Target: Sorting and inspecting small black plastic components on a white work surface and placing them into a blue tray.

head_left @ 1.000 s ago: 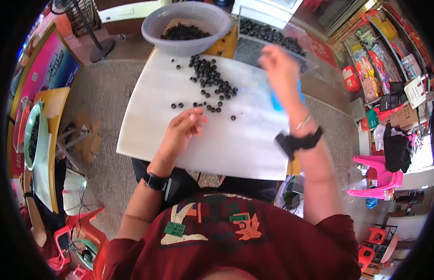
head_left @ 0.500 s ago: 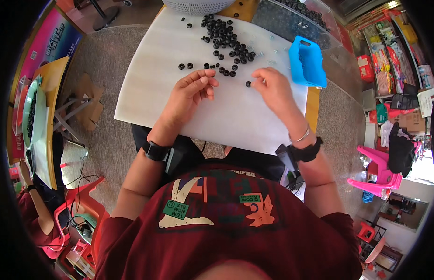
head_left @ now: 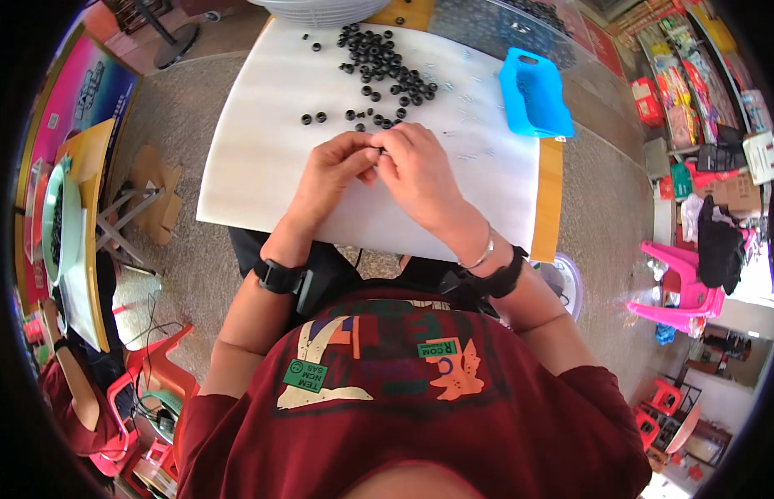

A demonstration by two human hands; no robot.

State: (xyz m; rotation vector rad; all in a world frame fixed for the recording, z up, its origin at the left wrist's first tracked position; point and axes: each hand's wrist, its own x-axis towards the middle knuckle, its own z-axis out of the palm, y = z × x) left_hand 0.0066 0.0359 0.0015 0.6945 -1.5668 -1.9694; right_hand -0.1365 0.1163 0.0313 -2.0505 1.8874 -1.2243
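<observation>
Over the near middle of the white-topped table (head_left: pixel 262 166), my two hands meet at the fingertips. My left hand (head_left: pixel 337 170) is closed in a pinch, and its fingers hide whatever lies in them. My right hand (head_left: pixel 420 179) pinches a small black round piece (head_left: pixel 380 150), of which only a dark bit shows between the fingertips. Just beyond my fingers spreads a loose pile of black round pieces (head_left: pixel 377 56) with holes in their middles. Several stray ones, such as a black piece (head_left: pixel 306 120), lie left of the pile. Tiny shiny pieces (head_left: pixel 468 100) are scattered to its right.
A blue tray (head_left: pixel 557 125) stands at the table's right edge. At the far edge are a grey basket (head_left: pixel 320 12) and a clear bin (head_left: pixel 487 29) containing dark pieces. Far left, a green basin (head_left: pixel 68 220) sits on another table, near another person's arm (head_left: pixel 75 374).
My right hand has moved left to meet my left hand. The black piece that lay beside its fingers is gone from that spot. The view has shifted slightly.
</observation>
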